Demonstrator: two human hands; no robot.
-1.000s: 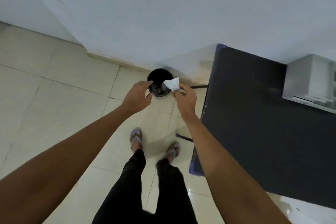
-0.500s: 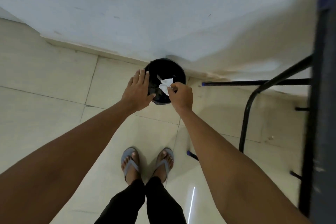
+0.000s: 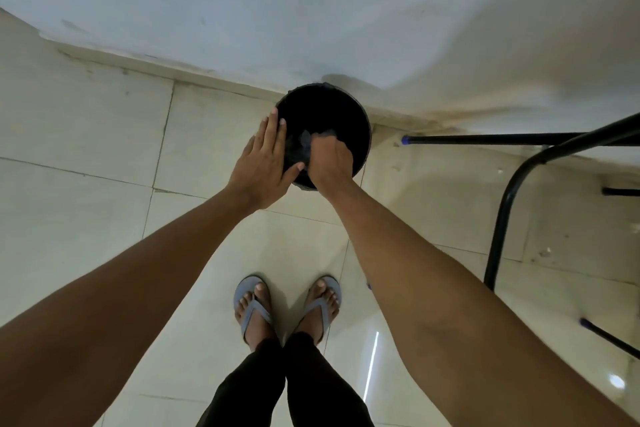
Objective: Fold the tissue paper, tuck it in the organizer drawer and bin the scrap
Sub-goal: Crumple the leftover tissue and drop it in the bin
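Observation:
A round black bin (image 3: 358,114) stands on the tiled floor against the wall. My left hand (image 3: 265,163) lies flat on its left rim, fingers straight and thumb stretched over the opening. My right hand (image 3: 329,163) reaches down into the bin's mouth from the near side, knuckles up, fingertips hidden inside. No white scrap shows; only dim grey crumpled stuff (image 3: 302,146) lies in the dark interior between my hands. The organizer drawer is out of view.
Black metal table legs (image 3: 502,218) with blue end caps stand to the right of the bin. The white wall (image 3: 311,10) and its skirting run just behind the bin. My feet in grey flip-flops (image 3: 254,308) are below on the glossy tiles.
My right hand has gone down into the bin with the white scrap, which no longer shows. My left hand has settled flat on the rim. The view has tilted down and closer.

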